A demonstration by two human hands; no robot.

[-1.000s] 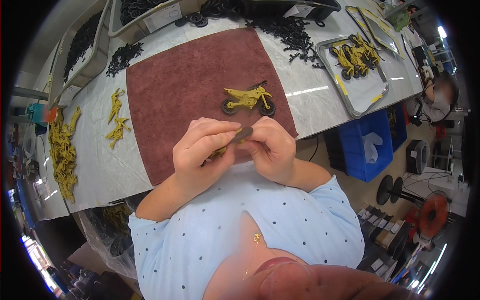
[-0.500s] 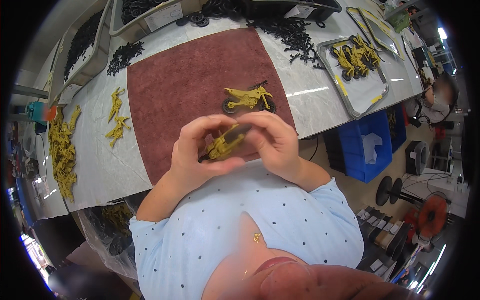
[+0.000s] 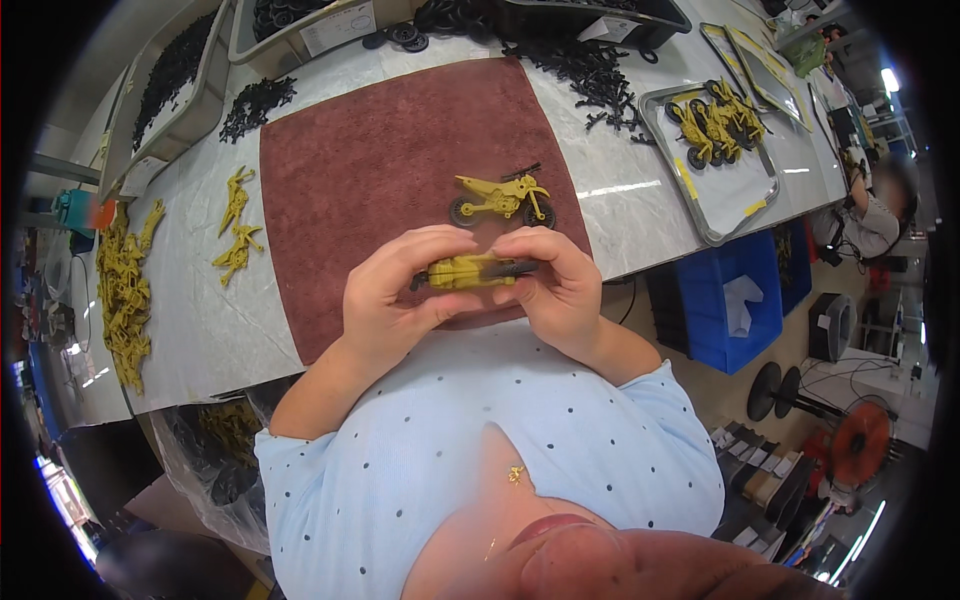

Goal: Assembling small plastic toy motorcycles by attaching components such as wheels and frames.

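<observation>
Between my two hands, close to my body over the near edge of the cloth, is a yellow toy motorcycle (image 3: 462,271) with a black wheel at its right end. My left hand (image 3: 395,285) grips the yellow body with thumb and fingers. My right hand (image 3: 550,275) pinches around the end with the black wheel. Just beyond my hands, a second yellow toy motorcycle (image 3: 500,197) with black wheels and black handlebars lies on its side on the dark red cloth (image 3: 370,160).
Yellow body parts (image 3: 125,300) are heaped at the left, with a few nearer the cloth. Grey bins (image 3: 185,100) of black parts line the back. Loose black pieces (image 3: 580,75) lie behind the cloth. A metal tray (image 3: 715,215) at right holds finished-looking motorcycles; a blue crate (image 3: 735,300) stands below.
The held motorcycle has turned from a slant to nearly level between my hands. Its wheel end now points right, toward my right fingers. The motorcycle on the cloth stays put.
</observation>
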